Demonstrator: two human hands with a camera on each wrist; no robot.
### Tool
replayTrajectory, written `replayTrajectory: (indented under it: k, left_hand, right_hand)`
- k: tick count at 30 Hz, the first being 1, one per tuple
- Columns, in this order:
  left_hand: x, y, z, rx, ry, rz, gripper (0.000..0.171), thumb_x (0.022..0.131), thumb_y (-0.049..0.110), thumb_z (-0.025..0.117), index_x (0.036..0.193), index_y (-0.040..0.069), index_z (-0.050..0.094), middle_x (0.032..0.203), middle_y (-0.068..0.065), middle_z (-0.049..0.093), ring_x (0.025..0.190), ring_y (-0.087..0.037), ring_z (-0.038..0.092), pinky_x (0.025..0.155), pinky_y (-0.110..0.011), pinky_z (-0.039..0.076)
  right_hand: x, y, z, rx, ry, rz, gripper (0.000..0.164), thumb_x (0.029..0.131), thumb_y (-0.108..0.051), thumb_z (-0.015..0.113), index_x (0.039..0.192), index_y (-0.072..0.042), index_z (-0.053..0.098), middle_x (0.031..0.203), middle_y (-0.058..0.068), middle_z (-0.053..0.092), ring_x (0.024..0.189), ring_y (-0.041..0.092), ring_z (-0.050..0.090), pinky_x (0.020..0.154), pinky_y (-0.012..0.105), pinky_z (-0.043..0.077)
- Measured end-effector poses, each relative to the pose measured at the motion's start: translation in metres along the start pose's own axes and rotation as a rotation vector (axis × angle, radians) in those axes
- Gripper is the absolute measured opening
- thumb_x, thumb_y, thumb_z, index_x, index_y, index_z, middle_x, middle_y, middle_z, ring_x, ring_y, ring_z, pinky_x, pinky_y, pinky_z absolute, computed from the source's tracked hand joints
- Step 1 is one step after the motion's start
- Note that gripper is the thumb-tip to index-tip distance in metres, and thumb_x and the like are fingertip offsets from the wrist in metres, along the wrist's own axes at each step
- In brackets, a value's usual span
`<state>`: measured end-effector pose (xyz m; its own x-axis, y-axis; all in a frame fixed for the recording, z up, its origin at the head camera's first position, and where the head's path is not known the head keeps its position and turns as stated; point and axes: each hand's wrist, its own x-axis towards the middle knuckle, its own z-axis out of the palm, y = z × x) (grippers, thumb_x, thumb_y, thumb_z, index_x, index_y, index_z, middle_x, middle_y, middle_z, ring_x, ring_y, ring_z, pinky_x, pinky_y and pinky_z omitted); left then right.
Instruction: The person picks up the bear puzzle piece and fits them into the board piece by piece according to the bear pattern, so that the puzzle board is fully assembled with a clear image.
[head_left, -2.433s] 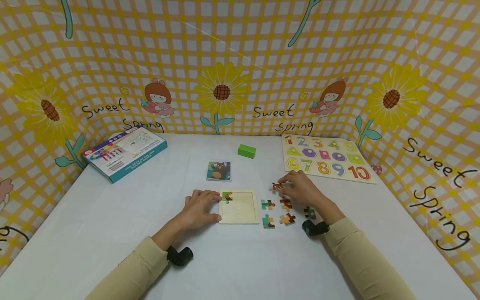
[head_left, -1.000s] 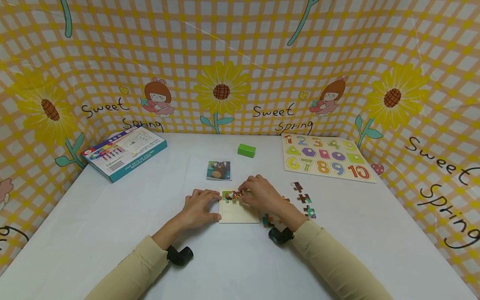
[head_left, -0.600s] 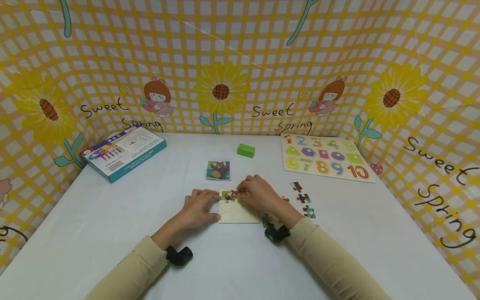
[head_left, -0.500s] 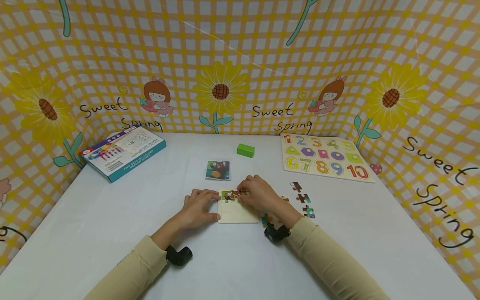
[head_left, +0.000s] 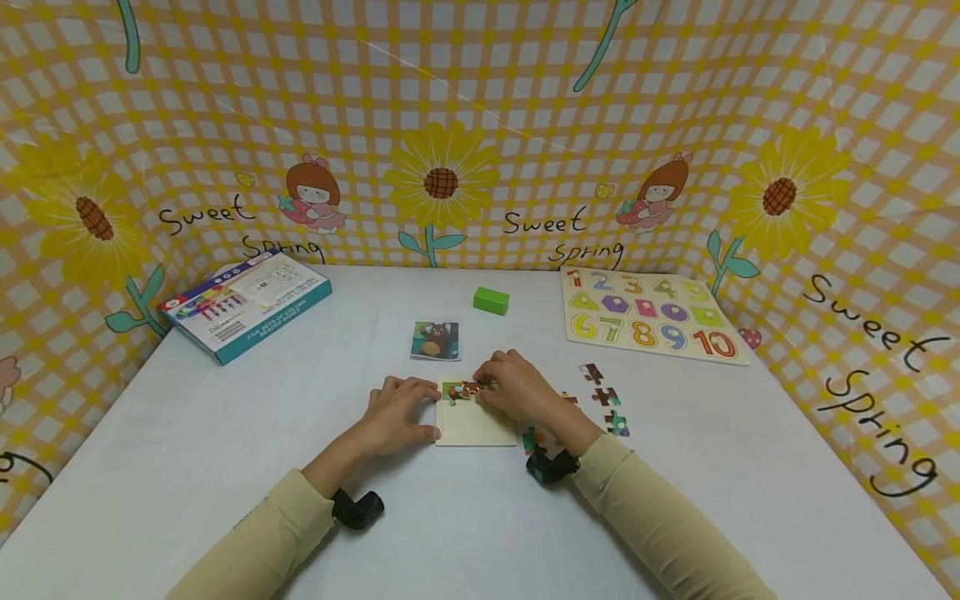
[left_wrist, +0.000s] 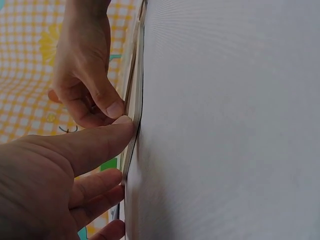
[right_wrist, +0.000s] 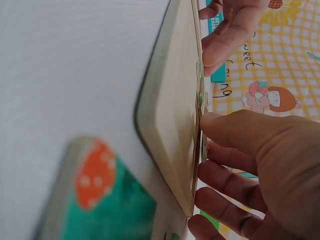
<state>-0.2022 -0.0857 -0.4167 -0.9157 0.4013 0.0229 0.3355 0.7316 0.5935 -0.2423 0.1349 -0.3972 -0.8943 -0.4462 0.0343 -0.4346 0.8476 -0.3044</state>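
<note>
A pale wooden puzzle tray [head_left: 476,427] lies flat before me. My left hand [head_left: 393,422] rests along its left side, thumb and fingertips touching the edge with fingers loosely bent; the left wrist view shows the thumb tip at the tray's rim [left_wrist: 136,100]. A green-and-brown puzzle piece [head_left: 450,390] sits in the tray's far left corner. Beside it, my right hand [head_left: 520,393] pinches a brown bear puzzle piece [head_left: 470,389] at the tray's far side. Its thumb [right_wrist: 215,125] and fingers bend over the tray edge in the right wrist view.
Loose puzzle pieces [head_left: 603,397] lie right of the tray, some partly hidden under the right forearm. Behind stand a bear picture card [head_left: 436,341] and a green block [head_left: 491,301]. A number board [head_left: 652,317] is back right, a teal-sided box [head_left: 251,304] back left.
My right hand has carried the brown bear piece leftward from the loose pieces to the tray. Over the last second it hardly moves. The left hand stays at the tray's left edge.
</note>
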Motion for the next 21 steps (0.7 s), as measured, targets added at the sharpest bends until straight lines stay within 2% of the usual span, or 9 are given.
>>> replayTrajectory:
  k: [7, 14, 21]
  left_hand:
    - [0.000, 0.001, -0.001, 0.003, -0.002, 0.006, 0.048, 0.076, 0.028, 0.076, 0.119, 0.014, 0.061, 0.136, -0.004, 0.052, 0.117, -0.028, 0.039, 0.091, -0.048, 0.028]
    - [0.001, 0.002, -0.002, 0.021, -0.010, 0.002, 0.047, 0.076, 0.028, 0.076, 0.119, 0.014, 0.061, 0.136, -0.004, 0.053, 0.117, -0.028, 0.039, 0.091, -0.048, 0.028]
    - [0.011, 0.004, -0.001, 0.058, 0.032, -0.015, 0.043, 0.077, 0.029, 0.076, 0.116, 0.015, 0.063, 0.122, -0.004, 0.059, 0.110, -0.026, 0.042, 0.089, -0.045, 0.030]
  right_hand:
    - [0.001, 0.001, 0.000, -0.006, -0.016, 0.018, 0.025, 0.083, -0.025, 0.070, 0.105, -0.011, 0.070, 0.096, 0.002, 0.061, 0.093, 0.018, 0.049, 0.083, 0.034, 0.042]
    - [0.001, 0.001, 0.002, -0.016, -0.005, 0.001, 0.025, 0.083, -0.024, 0.070, 0.104, -0.011, 0.071, 0.096, 0.002, 0.061, 0.090, 0.018, 0.048, 0.080, 0.033, 0.042]
    - [0.000, 0.002, 0.002, -0.024, 0.013, -0.028, 0.024, 0.083, -0.026, 0.071, 0.102, -0.012, 0.072, 0.098, 0.002, 0.061, 0.090, 0.018, 0.048, 0.079, 0.032, 0.041]
